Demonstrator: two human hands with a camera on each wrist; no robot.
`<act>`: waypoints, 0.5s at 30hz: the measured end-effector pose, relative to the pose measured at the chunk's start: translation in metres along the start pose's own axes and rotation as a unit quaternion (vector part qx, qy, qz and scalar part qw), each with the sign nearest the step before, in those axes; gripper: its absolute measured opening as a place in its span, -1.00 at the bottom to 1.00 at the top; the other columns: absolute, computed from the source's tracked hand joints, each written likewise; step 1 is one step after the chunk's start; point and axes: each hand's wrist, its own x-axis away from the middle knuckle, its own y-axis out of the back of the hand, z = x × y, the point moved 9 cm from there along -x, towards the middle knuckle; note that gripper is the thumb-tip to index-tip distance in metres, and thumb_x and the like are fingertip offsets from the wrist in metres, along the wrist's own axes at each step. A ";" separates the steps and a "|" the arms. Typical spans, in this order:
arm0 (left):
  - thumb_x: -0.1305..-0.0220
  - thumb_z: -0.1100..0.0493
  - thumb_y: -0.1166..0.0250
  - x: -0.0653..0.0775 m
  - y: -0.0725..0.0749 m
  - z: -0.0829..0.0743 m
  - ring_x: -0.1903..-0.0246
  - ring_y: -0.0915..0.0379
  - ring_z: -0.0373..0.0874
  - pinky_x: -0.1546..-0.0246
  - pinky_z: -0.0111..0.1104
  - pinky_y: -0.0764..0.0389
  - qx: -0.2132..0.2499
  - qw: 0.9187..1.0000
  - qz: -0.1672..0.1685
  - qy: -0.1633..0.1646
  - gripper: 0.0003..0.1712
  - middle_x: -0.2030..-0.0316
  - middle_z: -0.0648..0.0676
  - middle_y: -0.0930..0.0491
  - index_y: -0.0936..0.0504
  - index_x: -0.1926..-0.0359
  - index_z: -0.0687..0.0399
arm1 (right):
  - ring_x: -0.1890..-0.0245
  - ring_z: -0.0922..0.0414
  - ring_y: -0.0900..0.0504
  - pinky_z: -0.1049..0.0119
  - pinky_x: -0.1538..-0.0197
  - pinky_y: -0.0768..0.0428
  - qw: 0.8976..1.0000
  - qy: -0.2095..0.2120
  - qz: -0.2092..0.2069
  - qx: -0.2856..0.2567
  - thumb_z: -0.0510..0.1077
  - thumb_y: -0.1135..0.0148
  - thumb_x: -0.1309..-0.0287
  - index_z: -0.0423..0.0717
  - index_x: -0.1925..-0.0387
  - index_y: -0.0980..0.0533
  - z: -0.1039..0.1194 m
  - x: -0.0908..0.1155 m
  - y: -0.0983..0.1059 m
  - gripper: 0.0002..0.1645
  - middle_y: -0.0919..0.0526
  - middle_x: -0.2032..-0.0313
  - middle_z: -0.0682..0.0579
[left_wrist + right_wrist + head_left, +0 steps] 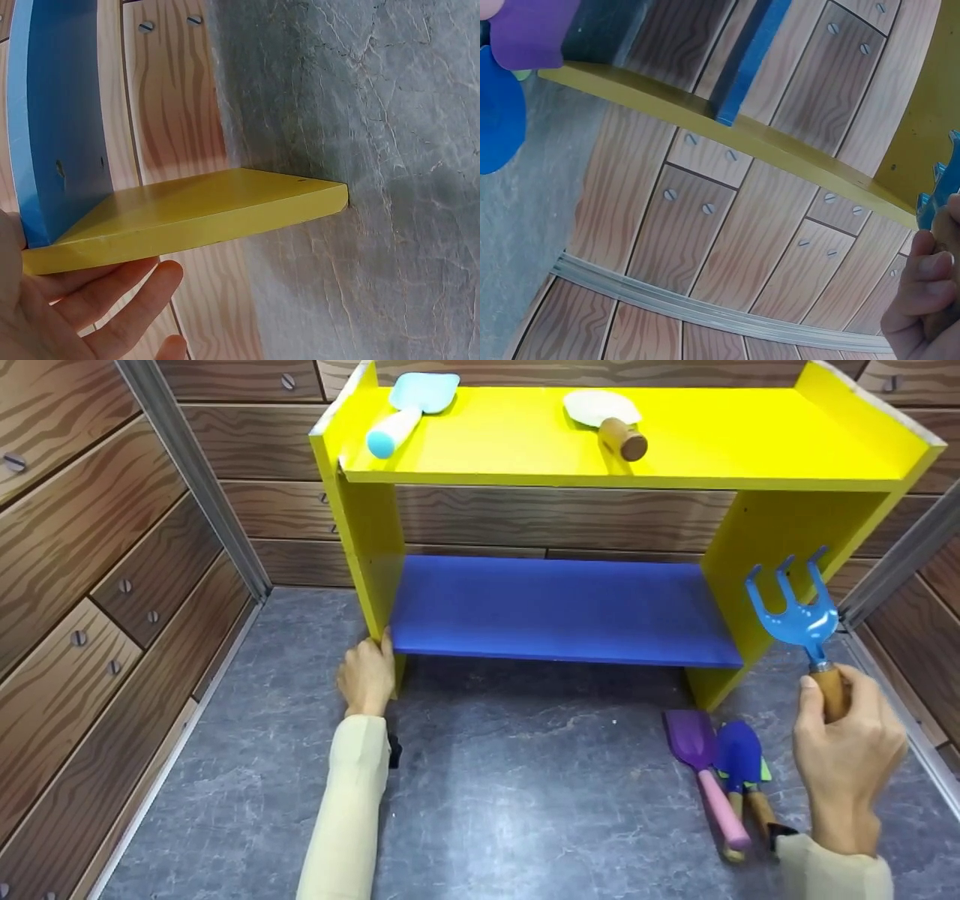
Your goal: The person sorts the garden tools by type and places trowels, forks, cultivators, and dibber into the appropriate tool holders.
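Note:
In the head view my right hand (851, 742) grips the wooden handle of a blue hand fork (802, 619), its tines pointing up, beside the right side of a yellow and blue shelf unit (615, 484). My left hand (366, 675) holds the unit's left side panel at the level of the blue shelf (555, 607). The left wrist view shows the thumb side at the joint and the fingers (139, 307) beneath the yellow panel (202, 214). On the top shelf lie a light blue scoop (412, 412) at left and a white trowel with brown handle (607, 420) near the middle.
On the grey floor (510, 795), near the unit's right foot, lie a purple shovel with a pink handle (694, 742) and a blue trowel (739, 750), with wooden handles and a green piece partly beneath. Wood-patterned walls (97, 547) enclose the back and sides.

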 end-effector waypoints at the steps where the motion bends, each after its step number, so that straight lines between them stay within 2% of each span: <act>1: -0.59 -0.14 0.01 0.000 0.000 0.000 0.31 -0.64 0.41 0.30 0.17 -0.54 0.000 1.000 0.000 -0.001 -0.35 0.30 0.44 -0.68 -0.62 0.43 0.30 | 0.46 -0.26 -0.47 0.08 0.34 -0.21 1.000 0.000 -0.001 0.000 -0.26 -0.32 -0.23 -0.49 0.10 -0.58 0.001 -0.001 0.001 -0.67 -0.65 0.27 -0.44; 9: -0.58 -0.09 -0.04 0.001 0.002 0.000 0.34 -0.63 0.45 0.32 0.19 -0.53 -0.004 1.000 -0.013 -0.013 -0.38 0.33 0.45 -0.68 -0.62 0.45 0.34 | 0.44 -0.28 -0.50 0.11 0.36 -0.21 0.999 0.037 -0.007 -0.013 -0.26 -0.33 -0.22 -0.48 0.10 -0.57 0.012 -0.011 0.001 -0.67 -0.66 0.25 -0.44; 15: -0.57 -0.10 -0.04 0.001 0.002 -0.003 0.33 -0.63 0.44 0.31 0.19 -0.52 0.001 1.000 -0.011 -0.013 -0.38 0.33 0.44 -0.68 -0.62 0.44 0.33 | 0.45 -0.25 -0.50 0.15 0.35 -0.22 0.999 0.037 -0.016 -0.016 -0.28 -0.35 -0.20 -0.48 0.10 -0.57 0.015 -0.018 0.004 -0.68 -0.67 0.25 -0.43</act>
